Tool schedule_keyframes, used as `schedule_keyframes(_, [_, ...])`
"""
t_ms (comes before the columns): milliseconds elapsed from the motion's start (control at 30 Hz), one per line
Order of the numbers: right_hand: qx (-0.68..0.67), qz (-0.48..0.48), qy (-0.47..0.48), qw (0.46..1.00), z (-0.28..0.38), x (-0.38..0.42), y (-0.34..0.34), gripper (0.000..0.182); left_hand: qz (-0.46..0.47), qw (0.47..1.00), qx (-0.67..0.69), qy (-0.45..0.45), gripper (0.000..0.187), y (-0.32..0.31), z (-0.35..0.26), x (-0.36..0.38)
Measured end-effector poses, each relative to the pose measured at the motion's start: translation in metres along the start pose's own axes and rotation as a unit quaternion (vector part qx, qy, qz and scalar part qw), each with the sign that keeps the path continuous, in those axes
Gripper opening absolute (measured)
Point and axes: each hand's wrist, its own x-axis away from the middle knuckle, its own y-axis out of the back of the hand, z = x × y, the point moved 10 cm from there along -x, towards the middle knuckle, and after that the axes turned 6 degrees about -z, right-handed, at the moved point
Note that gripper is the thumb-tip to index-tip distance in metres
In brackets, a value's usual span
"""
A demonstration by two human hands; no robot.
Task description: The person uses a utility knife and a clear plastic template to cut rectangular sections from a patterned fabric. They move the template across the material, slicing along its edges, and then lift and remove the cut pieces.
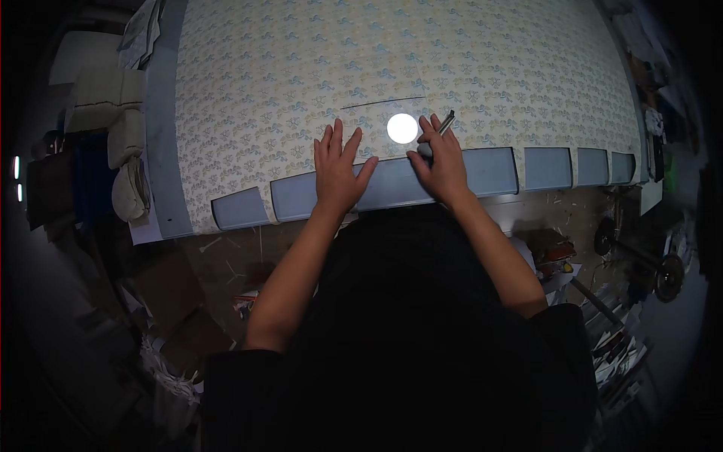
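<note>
My left hand [339,167] lies flat with its fingers spread, across the near edge of a pale sheet [301,53] printed with small blue and beige flowers. My right hand [443,160] rests at the same edge, thumb and fingers around a slim tool [447,122] with a metallic end pointing away and a rounded grey part near my thumb. I cannot tell the tool's exact kind. Between my hands, closer to the right one, is a bright white round spot [402,128]. A thin dark line [382,102] runs across the sheet just beyond it.
Cut-outs along the sheet's near edge leave tabs and show the blue-grey tabletop [482,172]. Pale padded pieces [98,102] stand to the left. Below the table, scraps litter the brown floor [226,260], with a cardboard box [169,290] at left and papers [614,354] at right.
</note>
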Motion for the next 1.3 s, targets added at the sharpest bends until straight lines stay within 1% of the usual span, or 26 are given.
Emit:
schedule_keyframes(133, [-0.024,0.009,-0.01,1.0,-0.0004,-0.0003,0.0,0.031,-0.003,1.0,0.0,-0.002,0.063,0.0013,-0.0001,0.0003])
schedule_keyframes(200, [-0.01,-0.001,0.008,1.0,0.0015,-0.0006,0.0012,0.032,0.0,1.0,0.004,0.001,0.062,0.0015,-0.0003,0.0])
schedule_keyframes(333, [-0.012,-0.001,0.002,1.0,-0.002,0.0007,-0.0004,0.033,-0.004,1.0,0.005,0.003,0.062,0.0032,-0.0012,-0.0005])
schedule_keyframes(400, [0.015,-0.03,0.045,0.998,0.0016,0.0015,0.0016,0.055,-0.005,1.0,0.008,0.003,0.062,0.0035,-0.0015,-0.0005])
schedule_keyframes(533, [0.015,-0.026,0.059,0.998,0.001,0.0019,-0.0002,0.054,-0.011,1.0,0.013,0.004,0.062,0.0046,-0.001,-0.0009])
schedule_keyframes(600, [0.016,-0.014,0.027,0.999,-0.0044,0.0019,-0.0022,0.059,-0.007,1.0,0.012,0.007,0.062,0.0045,-0.001,-0.0005])
schedule_keyframes(733, [0.02,-0.018,0.021,0.999,-0.008,0.0027,-0.0043,0.064,-0.006,1.0,0.012,0.008,0.062,0.004,-0.0002,-0.0009])
schedule_keyframes(800, [0.024,-0.018,0.033,0.999,-0.0055,0.0028,-0.0037,0.067,-0.008,1.0,0.015,0.007,0.062,0.0043,-0.0002,-0.0007])
schedule_keyframes(900, [0.02,-0.018,0.053,0.998,-0.0008,0.0022,-0.002,0.066,-0.009,1.0,0.02,0.007,0.062,0.005,-0.0007,-0.0005])
schedule_keyframes(1033, [0.023,-0.017,0.048,0.998,0.0007,0.0019,-0.0016,0.065,-0.003,1.0,0.018,0.009,0.063,0.0045,-0.0009,-0.0009])
schedule_keyframes(1100, [0.01,-0.017,0.004,1.0,-0.0032,0.0016,0.0,0.034,-0.001,1.0,0.014,0.01,0.063,0.0038,-0.0006,-0.0009])
schedule_keyframes(1233, [0.014,-0.018,0.008,1.0,-0.0063,0.0028,-0.002,0.035,-0.008,1.0,0.015,0.008,0.062,0.0054,-0.0011,-0.0006])
schedule_keyframes(1300, [0.019,-0.021,0.035,0.999,-0.0054,0.0036,-0.0034,0.069,-0.015,1.0,0.024,0.005,0.062,0.0065,-0.0018,-0.0009])
